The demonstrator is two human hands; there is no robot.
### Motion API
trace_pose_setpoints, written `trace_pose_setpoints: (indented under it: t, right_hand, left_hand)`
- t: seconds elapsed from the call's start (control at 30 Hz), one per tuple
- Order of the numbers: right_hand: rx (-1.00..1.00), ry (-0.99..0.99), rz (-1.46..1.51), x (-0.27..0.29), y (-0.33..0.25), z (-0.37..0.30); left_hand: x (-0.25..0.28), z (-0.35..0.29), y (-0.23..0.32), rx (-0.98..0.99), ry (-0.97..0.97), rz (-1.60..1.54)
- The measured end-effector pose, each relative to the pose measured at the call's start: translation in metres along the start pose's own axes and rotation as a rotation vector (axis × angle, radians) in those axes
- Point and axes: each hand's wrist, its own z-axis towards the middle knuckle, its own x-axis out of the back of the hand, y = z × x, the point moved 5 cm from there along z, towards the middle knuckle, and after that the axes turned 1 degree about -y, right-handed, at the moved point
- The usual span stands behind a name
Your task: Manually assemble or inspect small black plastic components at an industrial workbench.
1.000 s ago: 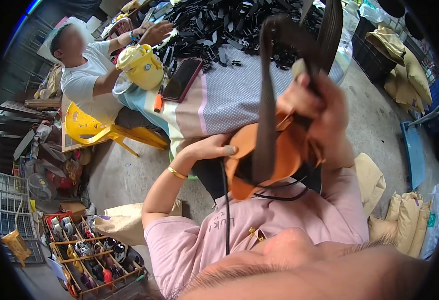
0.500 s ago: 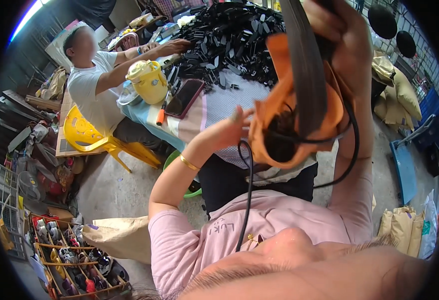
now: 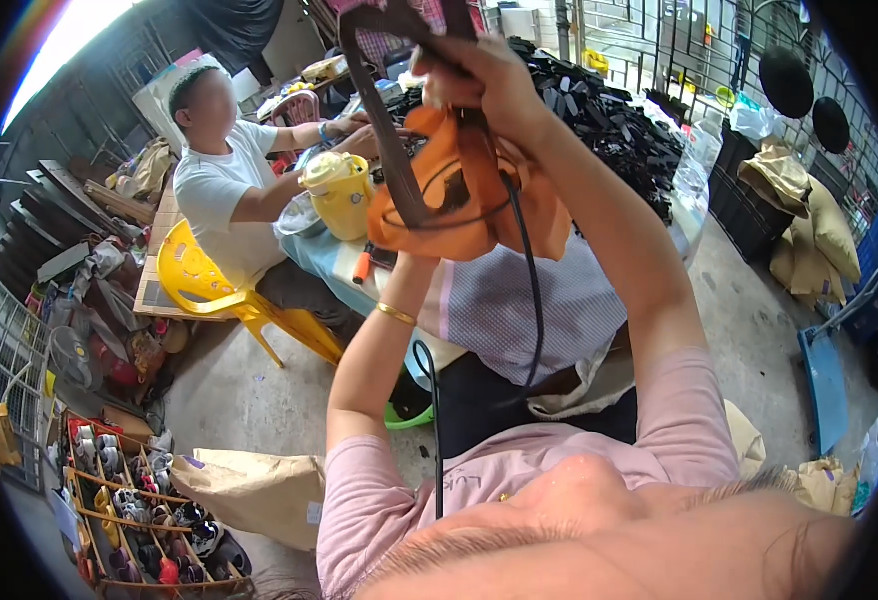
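An orange bag (image 3: pixel 534 215) with dark brown straps (image 3: pixel 391 130) hangs in front of me, above the near side of the table. My right hand (image 3: pixel 494 85) is raised high, its fingers wrapped round the straps. The left forearm reaches up under the bag, which hides my left hand and its fingers. Out of the bag comes a thin black cable (image 3: pixel 534 290), which hangs down in a loop and runs back up toward my chest. Behind the bag, a large heap of black flat parts (image 3: pixel 619 130) covers the table.
Across the table to the left, a co-worker in a white shirt (image 3: pixel 221 190) sits on a yellow chair (image 3: pixel 199 275), hands by the heap. A yellow jug (image 3: pixel 344 205) and an orange-handled tool (image 3: pixel 362 265) lie near the table's left edge. At lower left stands a shoe rack (image 3: pixel 149 520) beside a paper sack (image 3: pixel 259 490).
The orange bag has swung left and away from me, held by its straps in my right hand. My left hand has gone from beside the bag to behind it.
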Motion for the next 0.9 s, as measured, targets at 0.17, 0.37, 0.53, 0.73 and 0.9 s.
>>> trace_pose_setpoints:
  t: [0.17, 0.37, 0.53, 0.73, 0.9]
  right_hand:
    - [-0.297, -0.068, 0.057, -0.023, 0.012, -0.031]
    - [-0.442, 0.012, 0.083, -0.04, 0.013, -0.082]
    - [-0.447, 0.086, -0.111, -0.012, 0.009, -0.105]
    - [-0.458, 0.033, -0.787, 0.047, -0.009, -0.127]
    - [-0.571, 0.305, -0.241, 0.047, -0.036, -0.134]
  left_hand:
    - [0.008, -0.038, 0.014, 0.181, 0.142, 0.117]
    - [-0.043, -0.036, 0.026, 0.223, -0.068, -0.234]
    - [0.038, -0.032, 0.011, 0.004, 0.228, 0.307]
    - [0.008, -0.037, 0.062, 0.129, 0.517, 0.82]
    - [-0.147, -0.083, 0.129, -0.334, 0.013, 0.677]
